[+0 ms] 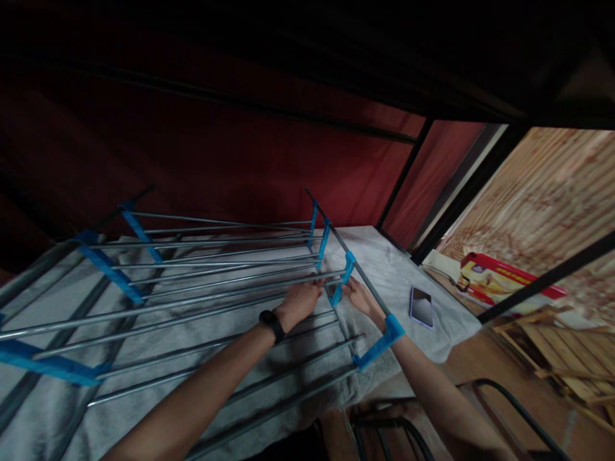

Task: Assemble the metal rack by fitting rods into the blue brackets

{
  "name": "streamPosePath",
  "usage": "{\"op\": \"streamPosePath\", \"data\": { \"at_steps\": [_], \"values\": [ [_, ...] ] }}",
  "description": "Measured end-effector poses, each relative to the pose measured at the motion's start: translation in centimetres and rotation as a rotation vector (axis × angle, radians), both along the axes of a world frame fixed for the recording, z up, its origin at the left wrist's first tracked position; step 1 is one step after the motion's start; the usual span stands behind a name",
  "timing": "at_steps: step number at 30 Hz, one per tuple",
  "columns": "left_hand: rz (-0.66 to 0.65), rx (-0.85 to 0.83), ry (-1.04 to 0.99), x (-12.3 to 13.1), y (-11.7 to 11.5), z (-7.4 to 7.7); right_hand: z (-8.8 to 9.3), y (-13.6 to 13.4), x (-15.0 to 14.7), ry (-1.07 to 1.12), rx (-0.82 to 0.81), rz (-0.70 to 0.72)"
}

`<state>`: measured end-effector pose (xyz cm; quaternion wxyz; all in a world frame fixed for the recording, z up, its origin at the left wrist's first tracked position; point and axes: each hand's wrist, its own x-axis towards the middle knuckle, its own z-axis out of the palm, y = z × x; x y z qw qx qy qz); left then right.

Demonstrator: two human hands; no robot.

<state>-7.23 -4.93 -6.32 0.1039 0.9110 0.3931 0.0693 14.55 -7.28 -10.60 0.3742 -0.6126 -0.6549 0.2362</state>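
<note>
A metal rod rack [211, 282] with blue plastic brackets lies tilted over a grey-white cloth [384, 269]. My left hand [300, 301], a black watch on its wrist, closes its fingers round a rod beside a blue bracket [343, 278]. My right hand [361, 296] reaches under the dark side rail and grips that same bracket from the right. The fingertips of both hands are partly hidden by the rods and bracket.
A phone [421, 306] lies face up on the cloth to the right of my hands. Further right are a red and yellow box [500, 282] and wooden slats [562, 346]. A dark red wall stands behind, black frame bars cross overhead, and a chair frame [519, 410] stands below.
</note>
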Motion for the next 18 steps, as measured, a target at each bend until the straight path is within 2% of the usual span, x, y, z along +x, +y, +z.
{"op": "streamPosePath", "data": {
  "at_steps": [3,8,13,18],
  "values": [
    [-0.016,0.104,-0.002,-0.7,-1.5,-0.3,1.2,0.0,0.1,0.126,-0.028,0.06],
    [-0.075,0.212,-0.036,-2.1,-3.4,0.0,3.1,0.2,0.4,0.184,0.085,-0.098],
    [0.019,0.199,-0.119,-1.7,-3.0,0.9,4.4,-0.3,-0.1,0.248,0.128,-0.099],
    [0.106,0.245,-0.033,-0.7,-2.7,1.3,4.7,-0.9,-0.4,0.251,0.122,-0.079]
  ]
}}
